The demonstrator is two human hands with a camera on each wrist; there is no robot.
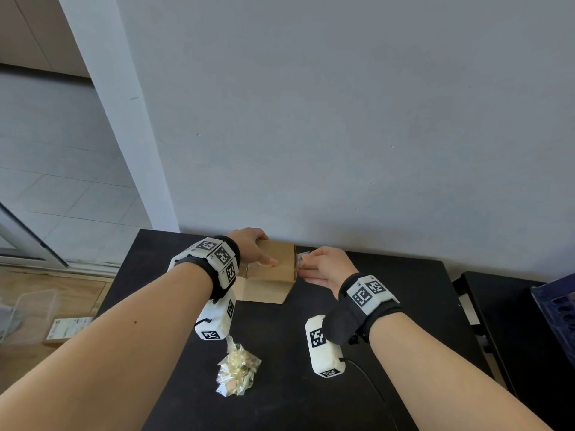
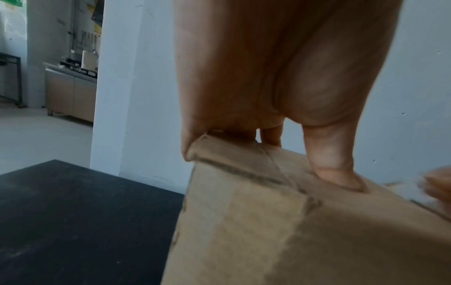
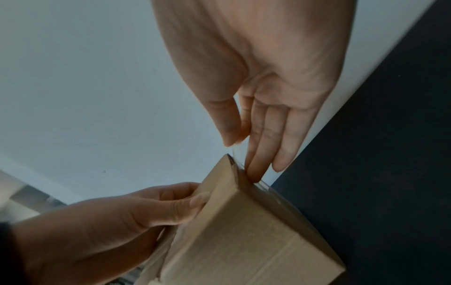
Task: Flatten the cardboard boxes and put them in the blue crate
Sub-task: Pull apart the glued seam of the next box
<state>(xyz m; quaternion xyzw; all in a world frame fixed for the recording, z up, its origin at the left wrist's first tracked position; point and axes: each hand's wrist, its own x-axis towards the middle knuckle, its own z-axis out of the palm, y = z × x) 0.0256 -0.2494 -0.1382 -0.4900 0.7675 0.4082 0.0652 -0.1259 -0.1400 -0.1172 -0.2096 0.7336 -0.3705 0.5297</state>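
A small brown cardboard box [image 1: 270, 275] stands on the black table [image 1: 373, 306] close to the wall. My left hand [image 1: 259, 251] grips its top: the thumb [image 2: 334, 169] presses on the near face and the fingers curl over the far edge of the box [image 2: 280, 221]. My right hand [image 1: 312, 262] is at the box's right end, thumb and forefinger [image 3: 235, 138] pinching a strip of clear tape [image 3: 238, 154] that still clings to the box [image 3: 256, 231] edge. The left hand [image 3: 127, 217] shows on the other side. A blue crate [image 1: 557, 309] sits at the far right edge.
A crumpled ball of clear tape [image 1: 238, 373] lies on the table near the front. A second black surface [image 1: 504, 321] holding the crate stands to the right. On the floor at left are a clear plastic tub [image 1: 28, 312] and a labelled box [image 1: 67, 329]. The wall rises directly behind the table.
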